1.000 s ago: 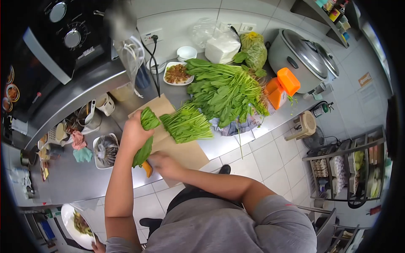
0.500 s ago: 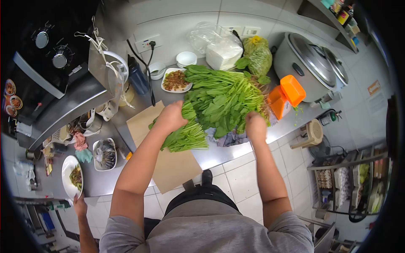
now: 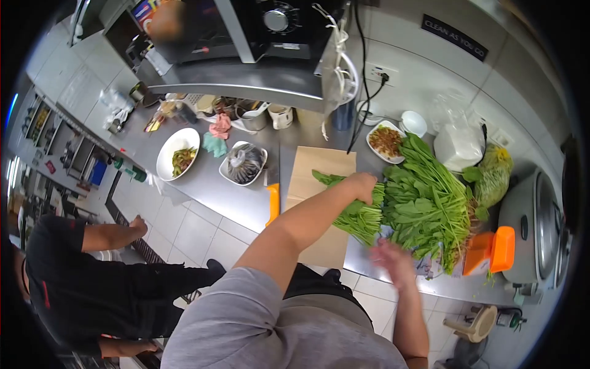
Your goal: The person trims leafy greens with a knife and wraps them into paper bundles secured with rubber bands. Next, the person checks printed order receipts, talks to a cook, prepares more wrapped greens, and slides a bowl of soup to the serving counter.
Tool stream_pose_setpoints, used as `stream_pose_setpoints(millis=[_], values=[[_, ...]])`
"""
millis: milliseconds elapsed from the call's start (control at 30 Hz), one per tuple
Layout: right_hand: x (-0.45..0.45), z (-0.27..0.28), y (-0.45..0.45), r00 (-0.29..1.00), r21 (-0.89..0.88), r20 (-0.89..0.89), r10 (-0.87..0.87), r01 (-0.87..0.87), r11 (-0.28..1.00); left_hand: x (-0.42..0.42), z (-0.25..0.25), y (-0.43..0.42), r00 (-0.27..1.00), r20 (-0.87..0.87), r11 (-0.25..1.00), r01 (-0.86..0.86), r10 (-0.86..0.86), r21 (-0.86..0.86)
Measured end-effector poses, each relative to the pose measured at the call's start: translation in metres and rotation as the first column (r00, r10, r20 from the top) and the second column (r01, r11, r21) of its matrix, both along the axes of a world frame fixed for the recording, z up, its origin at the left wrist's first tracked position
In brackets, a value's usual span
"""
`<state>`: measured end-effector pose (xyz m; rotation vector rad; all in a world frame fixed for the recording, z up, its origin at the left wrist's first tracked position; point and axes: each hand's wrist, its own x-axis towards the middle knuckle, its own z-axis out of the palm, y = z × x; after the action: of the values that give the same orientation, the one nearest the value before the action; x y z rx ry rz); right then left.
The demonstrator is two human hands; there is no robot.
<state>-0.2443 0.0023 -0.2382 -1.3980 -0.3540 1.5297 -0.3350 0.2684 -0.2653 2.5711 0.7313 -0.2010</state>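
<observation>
A small bunch of leafy greens [image 3: 359,220] lies partly over a sheet of brown cardboard [image 3: 319,166]. My left hand [image 3: 361,186] is closed on its upper part, the fingertips hidden from view. Close beside it on the right spreads a larger pile of leafy greens [image 3: 424,203], long stems and roots towards the right, on crumpled printed paper. My right hand [image 3: 393,261] is near the counter's front edge, just below the pile. It is smeared by motion, but its fingers look apart and nothing shows in them. A knife with an orange handle [image 3: 273,206] lies left of the cardboard.
On the steel counter [image 3: 227,206] are a white bowl of food [image 3: 161,161], a dish with a plastic-wrapped bundle [image 3: 244,178] and a dish of brown bits [image 3: 370,142]. Orange containers [image 3: 503,249] and a large cooker [image 3: 522,212] stand right. A person in black [image 3: 92,289] is at left.
My view has turned left, bringing the person in black into sight. My right hand has come away from the large pile towards the front edge. The person's hand has left the white bowl.
</observation>
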Motion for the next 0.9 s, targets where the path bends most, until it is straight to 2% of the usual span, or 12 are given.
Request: stream_pose_setpoints(millis=[67, 100, 167, 233, 300, 367, 467, 600, 700, 800, 867, 900], values=[[-0.046, -0.041, 0.007, 0.901, -0.103, -0.419, -0.113, 0.077, 0.992, 0.001, -0.002, 0.004, 0.990, -0.111, 0.993, -0.092, 0.083, -0.077], [-0.055, -0.062, 0.017, 0.900, -0.104, -0.419, -0.121, 0.084, 0.991, 0.002, 0.000, 0.004, 0.991, -0.112, 0.993, -0.084, 0.075, -0.079], [-0.068, -0.098, 0.036, 0.779, -0.072, -0.532, -0.333, 0.350, 0.934, 0.000, 0.010, 0.006, 0.983, -0.170, 0.997, -0.075, 0.068, -0.034], [-0.072, -0.104, 0.063, 0.697, -0.053, -0.551, -0.459, 0.520, 0.853, 0.004, 0.006, 0.013, 0.975, -0.215, 0.990, -0.083, 0.056, -0.117], [-0.065, -0.110, 0.087, 0.674, -0.013, -0.592, -0.441, 0.539, 0.842, 0.004, 0.006, 0.012, 0.978, -0.195, 0.974, -0.109, 0.069, -0.200], [-0.064, -0.090, 0.106, 0.630, -0.048, -0.603, -0.489, 0.583, 0.811, 0.002, -0.004, 0.015, 0.995, -0.076, 0.971, -0.087, 0.072, -0.224], [-0.071, -0.077, 0.123, 0.625, -0.053, -0.591, -0.510, 0.601, 0.797, -0.006, 0.014, 0.025, 0.996, -0.048, 0.943, -0.082, 0.070, -0.323], [-0.117, -0.034, 0.128, 0.661, 0.089, -0.623, -0.418, 0.591, 0.802, -0.050, 0.075, 0.033, 1.000, -0.012, 0.980, 0.001, -0.004, -0.198], [-0.161, -0.031, 0.142, 0.660, 0.106, -0.648, -0.379, 0.572, 0.814, -0.085, 0.068, 0.044, 0.997, -0.068, 0.982, 0.011, -0.025, -0.189], [-0.181, -0.072, 0.163, 0.672, 0.010, -0.553, -0.493, 0.597, 0.802, -0.102, -0.002, 0.060, 0.996, -0.033, 0.985, 0.081, -0.087, -0.152], [-0.181, -0.095, 0.165, 0.839, 0.018, -0.329, -0.433, 0.464, 0.886, -0.107, -0.022, 0.058, 0.997, -0.011, 0.994, 0.076, -0.077, -0.083], [-0.177, -0.094, 0.159, 0.838, 0.012, -0.323, -0.441, 0.469, 0.883, -0.108, -0.019, 0.057, 0.999, 0.003, 0.995, 0.047, -0.047, -0.087]])
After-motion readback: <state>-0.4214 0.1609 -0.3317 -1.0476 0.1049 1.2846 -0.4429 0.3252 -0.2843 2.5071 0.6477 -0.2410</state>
